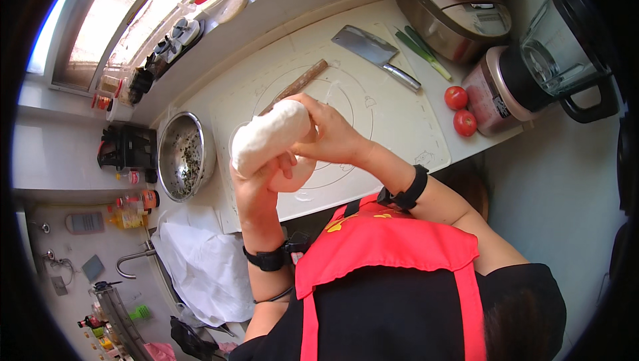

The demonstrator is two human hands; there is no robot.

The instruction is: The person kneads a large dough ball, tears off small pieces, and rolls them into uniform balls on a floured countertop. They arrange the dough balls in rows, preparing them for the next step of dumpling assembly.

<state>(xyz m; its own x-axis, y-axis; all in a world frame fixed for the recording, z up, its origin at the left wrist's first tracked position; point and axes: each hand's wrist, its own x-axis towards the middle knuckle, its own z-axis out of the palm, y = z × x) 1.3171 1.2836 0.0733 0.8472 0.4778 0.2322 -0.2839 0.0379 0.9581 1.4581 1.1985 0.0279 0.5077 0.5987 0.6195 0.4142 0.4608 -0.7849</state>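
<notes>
Above the work mat I hold a thick, smooth piece of white dough (269,133) in both hands. My left hand (259,178) supports it from beneath, with fingers curled under it. My right hand (334,131) grips its right end between thumb and fingers. More pale dough (297,177) shows below my left fingers; whether it is one loop with the upper part is partly hidden. Behind the dough a wooden rolling pin (304,80) lies slantwise on the cream pastry mat (399,126), which has printed circles and traces of flour.
A cleaver (367,46) and spring onions (424,54) lie at the back right, near tomatoes (465,122), a blender (504,91) and a rice cooker (439,26). Left stands a steel bowl (169,161) with dark chopped bits inside. White plastic sheeting (209,271) lies near the faucet (132,263).
</notes>
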